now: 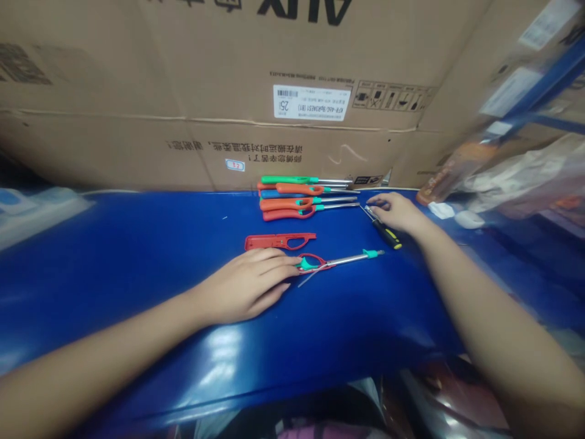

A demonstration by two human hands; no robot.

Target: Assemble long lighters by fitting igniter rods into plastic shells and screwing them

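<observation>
My left hand [249, 283] lies flat on the blue table [137, 256], fingers stretched out, pressing down the handle end of an opened lighter [338, 261] with a metal tube and green collar. A loose red handle shell [278, 241] lies just beyond the fingers. My right hand [395, 210] reaches to the back of the table, its fingers curled over the upper part of a black and yellow screwdriver [387, 234]. To its left, several long lighters [301, 197] with orange, green and blue handles lie side by side.
Large cardboard boxes [228, 91] stand like a wall along the table's far edge. At the right, blurred plastic bags and packaged goods [516, 171] sit by a blue shelf frame. The near table edge curves just below my forearms.
</observation>
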